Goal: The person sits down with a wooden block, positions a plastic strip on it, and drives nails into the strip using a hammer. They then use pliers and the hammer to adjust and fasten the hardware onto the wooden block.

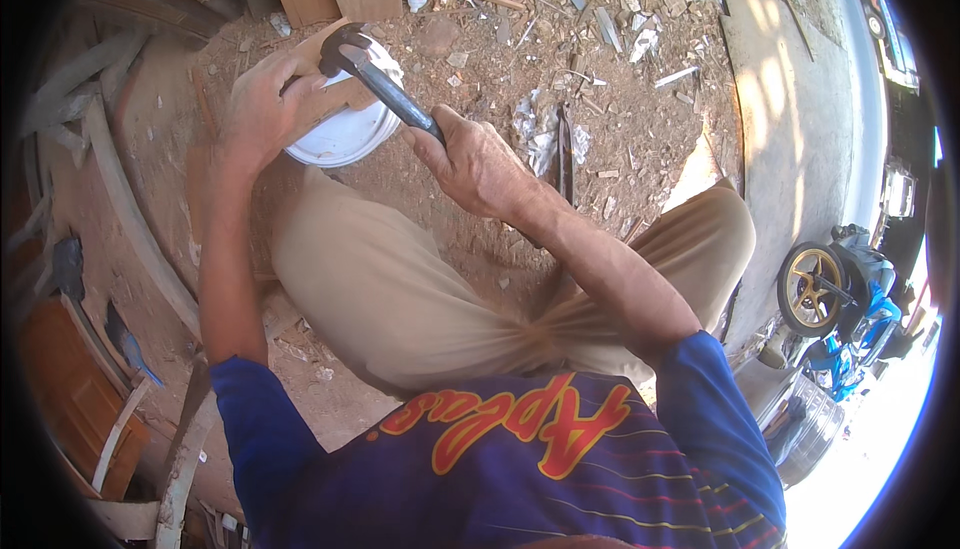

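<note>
- A pale, curved timber strip [130,204] ran down my far left, its edge limiting the room beside my forearm.
- My left grip [262,109] was closed around a light brown wooden piece [324,109], straight-edged and unpainted, in front of me.
- Under it sat a white tub [345,144], round and smooth-rimmed, just beyond my knee.
- The hammer [395,94] had a dark, curved head over the wood; I couldn't tell whether they touched. Its straight, blue-grey handle slanted down rightward.
- My right grip [475,164] was clenched on that handle.
- Dark, long-handled pincers [566,154] lay farther right on the ground [640,139], whose littered dirt gave sideways room.
- A grey slab [780,149] edged that dirt, well apart from my hands.
</note>
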Motion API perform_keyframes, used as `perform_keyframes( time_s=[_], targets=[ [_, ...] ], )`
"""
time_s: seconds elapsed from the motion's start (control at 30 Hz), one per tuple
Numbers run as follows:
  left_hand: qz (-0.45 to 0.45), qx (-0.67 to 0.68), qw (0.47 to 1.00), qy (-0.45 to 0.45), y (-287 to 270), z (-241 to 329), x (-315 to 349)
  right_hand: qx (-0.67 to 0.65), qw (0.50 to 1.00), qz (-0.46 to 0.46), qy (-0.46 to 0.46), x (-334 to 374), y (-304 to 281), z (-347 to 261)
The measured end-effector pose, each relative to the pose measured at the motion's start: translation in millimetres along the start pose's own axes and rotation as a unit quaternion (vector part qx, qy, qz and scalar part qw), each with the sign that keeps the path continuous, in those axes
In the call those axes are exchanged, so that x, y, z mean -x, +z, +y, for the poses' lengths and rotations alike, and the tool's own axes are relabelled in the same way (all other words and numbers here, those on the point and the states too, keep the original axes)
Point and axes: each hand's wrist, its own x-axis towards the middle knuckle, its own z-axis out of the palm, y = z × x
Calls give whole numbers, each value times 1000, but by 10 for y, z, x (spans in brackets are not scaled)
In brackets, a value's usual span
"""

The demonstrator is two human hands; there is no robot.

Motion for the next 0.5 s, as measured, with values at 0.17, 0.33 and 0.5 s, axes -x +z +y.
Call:
perform_keyframes(
  time_s=[0.17,0.33,0.5],
  targets=[
    [40,120,991,-44,159,12,242,12,1000,9,-7,5,8,89],
    [130,156,979,-28,340,-100,316,26,999,-19,32,9,17,6],
    [135,148,979,-25,414,-55,311,-19,999,40,-17,63,144,329]
  ],
)
